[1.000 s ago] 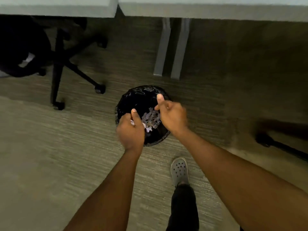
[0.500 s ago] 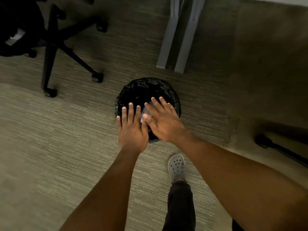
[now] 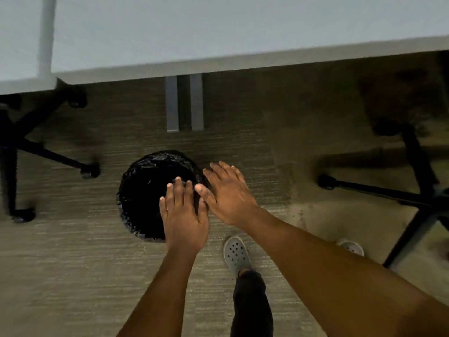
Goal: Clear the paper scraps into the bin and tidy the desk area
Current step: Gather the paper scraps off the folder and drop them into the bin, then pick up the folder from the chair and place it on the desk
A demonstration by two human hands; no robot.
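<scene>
A round bin (image 3: 145,188) lined with a black bag stands on the carpet below the desk edge. My left hand (image 3: 183,217) is flat, fingers spread, over the bin's right side. My right hand (image 3: 227,194) is also flat and open, just right of the bin, its thumb touching the left hand's fingers. Neither hand holds anything. The bin's inside looks dark; no paper scraps show in it from here.
The white desk (image 3: 243,32) spans the top, with grey desk legs (image 3: 184,103) behind the bin. A black chair base (image 3: 48,152) stands left, another chair base (image 3: 413,190) right. My grey clog (image 3: 235,254) is on the carpet near the bin.
Both hands went from loosely closed over the bin, with scraps visible inside, to flat and open. The view tilted up, so the desk top came into sight.
</scene>
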